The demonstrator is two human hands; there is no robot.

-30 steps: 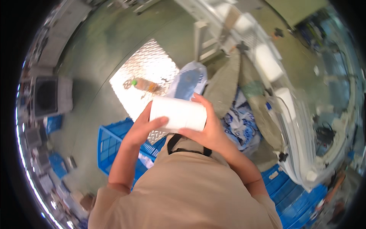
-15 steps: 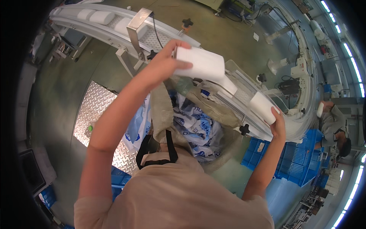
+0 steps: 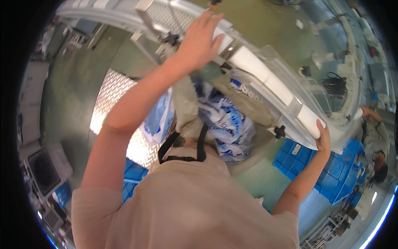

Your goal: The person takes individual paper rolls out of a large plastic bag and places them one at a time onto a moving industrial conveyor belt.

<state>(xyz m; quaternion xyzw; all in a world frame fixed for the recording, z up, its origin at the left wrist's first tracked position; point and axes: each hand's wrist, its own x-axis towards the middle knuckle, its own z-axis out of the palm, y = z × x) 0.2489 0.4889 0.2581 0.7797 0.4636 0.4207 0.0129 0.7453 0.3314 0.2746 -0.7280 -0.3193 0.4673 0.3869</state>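
Note:
Several white paper rolls lie end to end along a curved conveyor (image 3: pixel 166 15) in front of me. My left hand (image 3: pixel 200 43) is over the conveyor with its fingers stretched out and thumb apart, beside a white piece (image 3: pixel 225 42) it partly covers. To its right lie one roll (image 3: pixel 251 62) and another roll (image 3: pixel 278 86). My right hand (image 3: pixel 323 137) curls round the near end of a further white paper roll (image 3: pixel 309 119) at the right of the line. Some of its fingers are hidden behind that roll.
Below the conveyor stands an open woven sack (image 3: pixel 185 101) holding crumpled white-and-blue plastic film (image 3: pixel 232 120). Black knobs (image 3: pixel 280 132) stick out from the rail. Blue crates (image 3: pixel 338 174) stand at right, near another person (image 3: pixel 375 133). A metal tread plate (image 3: pixel 110 97) lies at left.
My left hand has let go of the raised roll, and rolls now lie in a row on the conveyor. My right hand stays at the right-hand roll. The whole view has shifted.

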